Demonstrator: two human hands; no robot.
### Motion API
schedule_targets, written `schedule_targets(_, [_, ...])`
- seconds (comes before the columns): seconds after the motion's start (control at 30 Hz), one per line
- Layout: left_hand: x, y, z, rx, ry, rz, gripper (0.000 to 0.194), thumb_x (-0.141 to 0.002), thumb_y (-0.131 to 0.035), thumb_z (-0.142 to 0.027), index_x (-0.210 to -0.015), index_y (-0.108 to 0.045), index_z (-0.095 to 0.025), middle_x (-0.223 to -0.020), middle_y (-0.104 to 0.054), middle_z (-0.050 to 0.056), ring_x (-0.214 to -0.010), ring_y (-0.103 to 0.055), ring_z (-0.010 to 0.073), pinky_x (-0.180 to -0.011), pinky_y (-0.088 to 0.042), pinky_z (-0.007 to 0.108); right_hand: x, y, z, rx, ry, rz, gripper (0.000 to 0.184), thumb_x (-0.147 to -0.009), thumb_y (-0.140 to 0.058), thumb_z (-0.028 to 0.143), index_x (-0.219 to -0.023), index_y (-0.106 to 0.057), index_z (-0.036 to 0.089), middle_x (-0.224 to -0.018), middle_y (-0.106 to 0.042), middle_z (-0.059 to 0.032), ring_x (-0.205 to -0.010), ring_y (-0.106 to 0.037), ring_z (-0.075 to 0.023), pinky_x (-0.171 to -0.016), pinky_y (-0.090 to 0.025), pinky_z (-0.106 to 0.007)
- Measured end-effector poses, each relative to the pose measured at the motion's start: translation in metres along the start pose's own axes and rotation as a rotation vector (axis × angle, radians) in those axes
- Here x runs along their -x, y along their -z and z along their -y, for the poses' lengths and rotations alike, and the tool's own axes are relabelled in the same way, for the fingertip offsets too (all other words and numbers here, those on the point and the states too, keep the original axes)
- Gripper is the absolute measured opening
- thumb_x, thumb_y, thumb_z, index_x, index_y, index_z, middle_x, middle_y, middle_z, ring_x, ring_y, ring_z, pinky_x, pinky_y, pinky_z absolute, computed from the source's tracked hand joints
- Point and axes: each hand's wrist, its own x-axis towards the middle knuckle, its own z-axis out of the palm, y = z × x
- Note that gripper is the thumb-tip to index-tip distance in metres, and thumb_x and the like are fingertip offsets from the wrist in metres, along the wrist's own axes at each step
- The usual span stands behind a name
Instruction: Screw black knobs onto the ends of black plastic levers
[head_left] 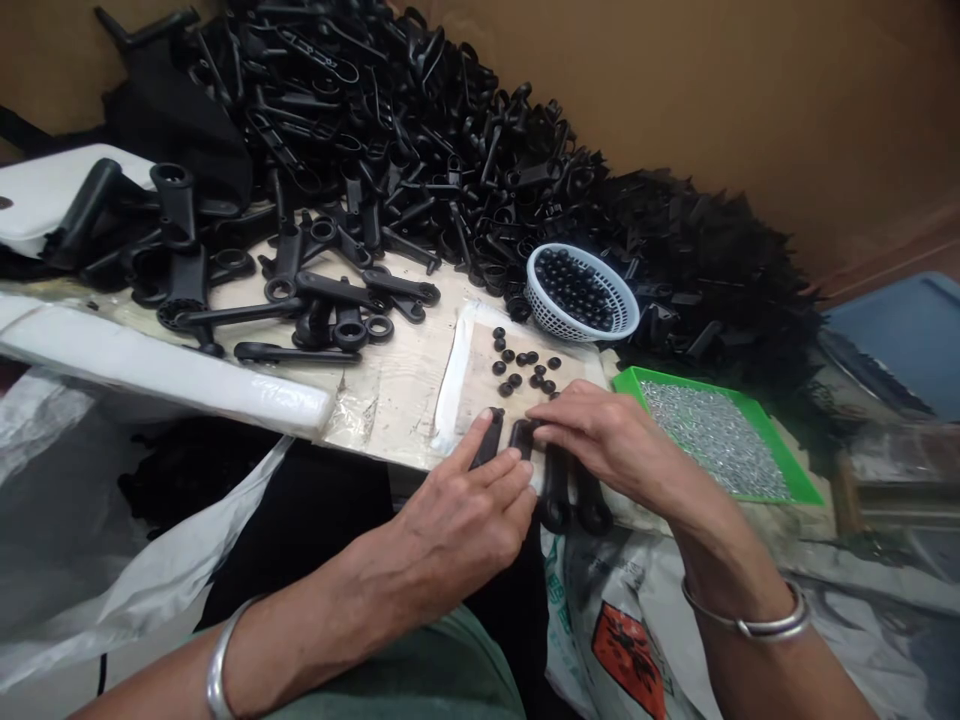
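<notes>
My left hand [469,505] lies over black plastic handles at the table's front edge, its fingers curled on them. One black handle [490,440] shows between its thumb and index finger. My right hand [619,440] is closed in a pinch at the upper end of a neighbouring black part [521,436]; whatever sits between the fingertips is hidden. Two more black handles [556,490] hang over the edge below my right hand. Just beyond both hands, several small round black knobs [499,368] are scattered on the board [472,390].
A pale blue basket [534,300] holds many black balls. To the right, a green tray [806,485] contains small metal pieces. A large heap of black plastic parts [420,130] fills the back. A white foam strip [165,365] lies along the left edge; a printed sack [592,600] is below.
</notes>
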Motion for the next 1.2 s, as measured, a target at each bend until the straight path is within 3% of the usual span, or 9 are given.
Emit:
schedule_targets(0.6, [-0.001, 0.006, 0.000, 0.036, 0.006, 0.003, 0.017, -0.092, -0.048, -0.006, -0.104, -0.061, -0.009, -0.108, -0.069, 0.009, -0.114, -0.062, 0.0206, -0.121, -0.015, 0.052, 0.018, 0.002, 0.000, 0.030, -0.058, -0.064, 0.027, -0.096, -0.050, 0.035, -0.110, -0.067, 0.019, -0.105, -0.071, -0.0077, -0.097, -0.061, -0.0204, -0.083, -0.050, -0.035])
schedule_targets(0.83, [0.000, 0.002, 0.000, 0.050, 0.019, -0.044, 0.017, -0.096, -0.046, -0.011, -0.104, -0.061, -0.012, -0.110, -0.070, 0.009, -0.112, -0.064, 0.0202, -0.119, -0.020, 0.054, 0.018, 0.005, -0.017, 0.050, -0.124, -0.214, 0.025, -0.095, -0.051, 0.027, -0.104, -0.072, 0.018, -0.100, -0.073, -0.0069, -0.092, -0.064, -0.0202, -0.082, -0.051, -0.035])
schedule_targets(1.0, [0.000, -0.001, 0.000, 0.055, 0.032, -0.076, 0.018, -0.096, -0.047, -0.011, -0.104, -0.062, -0.012, -0.110, -0.070, 0.008, -0.111, -0.064, 0.0199, -0.120, -0.018, 0.054, 0.016, 0.007, -0.038, 0.110, -0.260, -0.169, 0.017, -0.089, -0.059, 0.027, -0.095, -0.074, 0.022, -0.093, -0.072, -0.0055, -0.084, -0.065, -0.0207, -0.076, -0.049, -0.035])
schedule_targets(1.2, [0.000, -0.001, 0.001, 0.047, 0.013, -0.070, 0.018, -0.094, -0.047, -0.009, -0.105, -0.062, -0.011, -0.110, -0.070, 0.009, -0.114, -0.063, 0.0199, -0.120, -0.019, 0.054, -0.001, 0.003, -0.038, 0.041, -0.322, -0.047, 0.015, -0.084, -0.063, 0.034, -0.090, -0.071, 0.024, -0.080, -0.070, -0.0016, -0.074, -0.062, -0.0177, -0.066, -0.043, -0.030])
